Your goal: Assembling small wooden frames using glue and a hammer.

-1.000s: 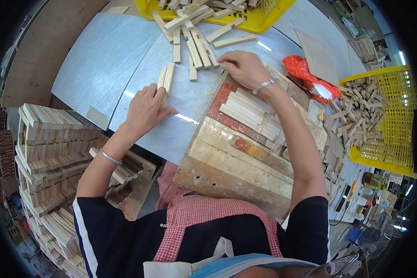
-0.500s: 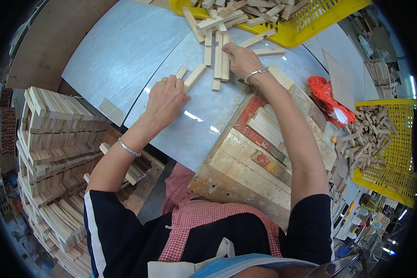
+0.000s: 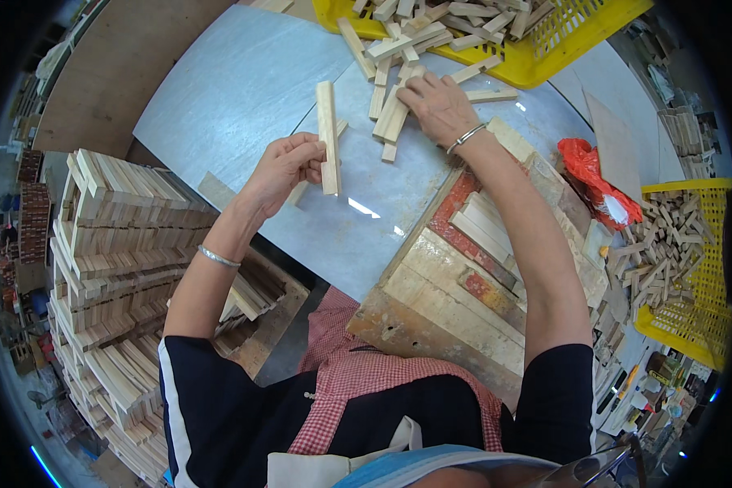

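My left hand (image 3: 281, 169) pinches a pale wooden strip (image 3: 327, 110) between thumb and fingers, raised over the grey-blue tabletop (image 3: 228, 77). Behind it, partly hidden, another wooden strip (image 3: 299, 193) lies on the table. Farther right, my right hand (image 3: 441, 107) has its fingertips closed on the far part of a wooden strip (image 3: 391, 122), which rests among other strips on the table. Loose notched strips (image 3: 405, 41) are heaped just beyond that hand, spilling from a yellow plastic basket (image 3: 537, 69).
Tall stacks of wooden strips (image 3: 130, 268) stand at my left. Near my right forearm, a worn wooden fixture (image 3: 423, 281) holds several strips. Beyond it lie a red plastic bag (image 3: 581, 167) and a second yellow basket (image 3: 712, 281) full of short pieces.
My left hand has lifted a strip off the table and tilted it nearly upright in view. My right hand has closed on a strip, which now lies more slanted.
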Action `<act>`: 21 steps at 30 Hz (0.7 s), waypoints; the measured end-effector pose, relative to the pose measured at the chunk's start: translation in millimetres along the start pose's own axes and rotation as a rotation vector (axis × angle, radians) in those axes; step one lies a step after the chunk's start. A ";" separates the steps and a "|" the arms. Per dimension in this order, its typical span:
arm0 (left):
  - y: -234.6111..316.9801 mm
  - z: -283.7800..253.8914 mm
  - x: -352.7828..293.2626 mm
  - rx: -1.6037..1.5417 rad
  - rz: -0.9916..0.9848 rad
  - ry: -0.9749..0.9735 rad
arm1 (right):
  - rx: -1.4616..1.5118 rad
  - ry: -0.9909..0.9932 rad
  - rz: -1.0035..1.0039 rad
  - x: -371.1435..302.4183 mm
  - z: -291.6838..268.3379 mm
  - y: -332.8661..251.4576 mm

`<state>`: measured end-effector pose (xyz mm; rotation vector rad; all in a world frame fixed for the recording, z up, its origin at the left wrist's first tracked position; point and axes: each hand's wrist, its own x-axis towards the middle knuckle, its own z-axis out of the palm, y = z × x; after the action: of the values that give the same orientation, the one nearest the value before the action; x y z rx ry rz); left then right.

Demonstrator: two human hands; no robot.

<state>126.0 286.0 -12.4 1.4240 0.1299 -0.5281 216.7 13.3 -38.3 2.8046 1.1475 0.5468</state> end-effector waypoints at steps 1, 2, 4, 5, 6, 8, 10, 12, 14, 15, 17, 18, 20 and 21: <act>0.7 0.5 -2.3 0.006 0.010 -0.005 | 0.041 -0.009 0.007 -0.2 2.1 -2.5; -0.1 -0.6 -4.8 -0.047 0.025 -0.020 | 0.082 -0.018 0.013 -0.4 4.0 -4.5; 2.8 4.7 -11.3 -0.098 0.045 -0.042 | 0.098 -0.009 0.024 -1.3 6.5 -4.9; 7.4 9.7 -16.1 -0.101 0.060 -0.025 | 0.118 0.053 -0.013 -1.9 7.5 -3.6; 11.2 14.3 -19.8 -0.104 0.074 -0.008 | 0.138 0.114 -0.051 -2.5 8.8 -1.5; 14.7 18.1 -27.0 -0.085 0.081 0.002 | 0.146 0.028 -0.029 -1.2 -3.1 -2.5; 13.5 19.2 -31.6 -0.066 0.087 0.009 | 0.100 -0.022 -0.087 -0.9 -11.0 -0.9; 9.4 20.8 -34.8 -0.066 0.084 -0.003 | 0.130 0.046 -0.123 -5.3 -11.6 1.2; 13.2 32.3 -40.7 -0.086 0.054 -0.012 | 0.156 0.114 -0.156 -7.5 -18.7 5.1; 13.7 38.2 -43.8 -0.107 0.021 -0.016 | 0.231 0.234 -0.007 -9.1 -23.8 9.6; 8.0 46.3 -49.5 -0.096 -0.007 -0.052 | 0.284 0.348 0.150 -12.5 -44.3 14.4; 4.1 50.0 -53.0 -0.082 -0.037 -0.076 | 0.793 0.341 0.421 -15.0 -55.6 15.6; -7.1 62.7 -59.3 -0.076 -0.032 -0.138 | 1.262 0.336 0.715 -32.0 -71.5 24.7; -12.2 71.3 -61.8 -0.110 -0.078 -0.137 | 1.508 0.320 0.810 -44.5 -75.2 30.8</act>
<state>50.6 233.5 12.3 1.2752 0.1029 -0.6712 181.8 -45.2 24.5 4.6806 0.2479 0.0441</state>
